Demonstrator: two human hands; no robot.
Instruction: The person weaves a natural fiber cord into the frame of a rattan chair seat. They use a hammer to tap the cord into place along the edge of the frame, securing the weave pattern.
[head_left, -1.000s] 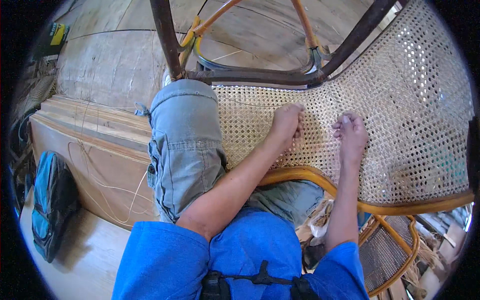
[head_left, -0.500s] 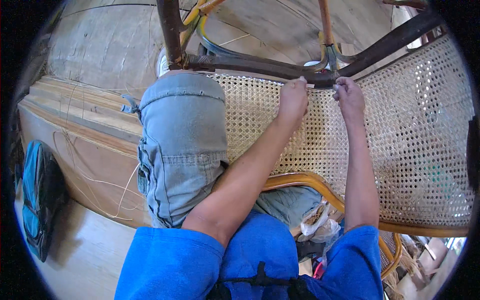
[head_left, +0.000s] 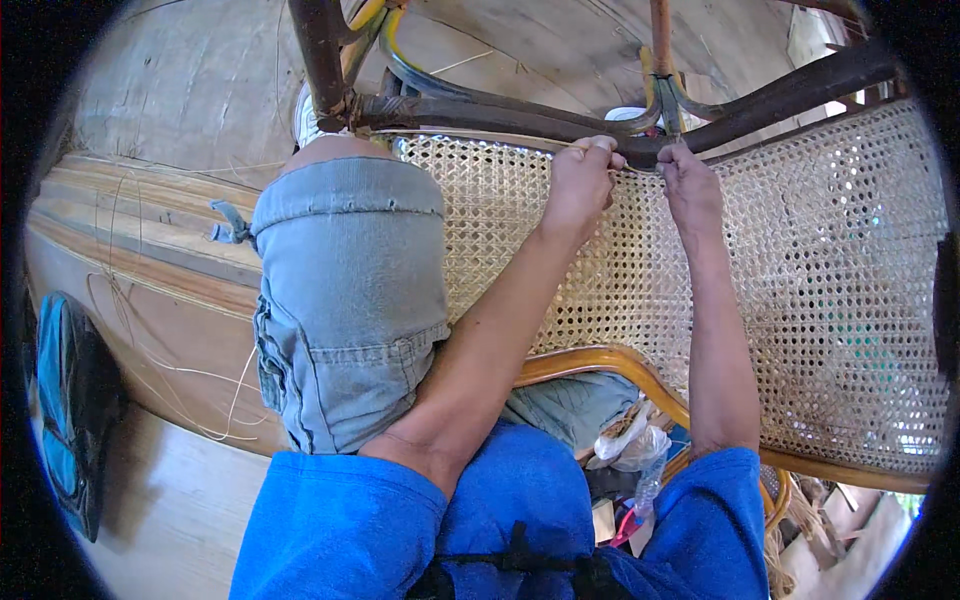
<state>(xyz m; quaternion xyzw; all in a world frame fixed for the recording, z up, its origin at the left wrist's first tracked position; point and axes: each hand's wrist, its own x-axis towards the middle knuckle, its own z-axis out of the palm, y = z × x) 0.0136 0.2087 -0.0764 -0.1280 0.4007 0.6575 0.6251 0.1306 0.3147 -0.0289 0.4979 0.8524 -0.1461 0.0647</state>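
A woven cane panel (head_left: 630,270) with open holes spans a chair frame before me. Along its far edge runs a dark brown rail (head_left: 480,120). At that edge my left hand (head_left: 582,185) is closed, thumb against fingers, pinching a thin cane strand (head_left: 642,171). Just to its right, my right hand (head_left: 692,190) pinches the same strand close below the rail. The strand bows slightly between the two hands; its ends are hidden by my fingers. Both wrists rest over the panel.
My knee in grey-green cloth (head_left: 350,260) is left of the panel. A curved light-brown cane frame piece (head_left: 590,357) lies nearer me. Wooden boards (head_left: 150,230) with loose strands and a blue-black bag (head_left: 70,400) are at the left. Plastic bags (head_left: 635,445) lie below.
The two hands have come a little closer to the rail, and the strand between them now shows as a curve. The view has shifted slightly.
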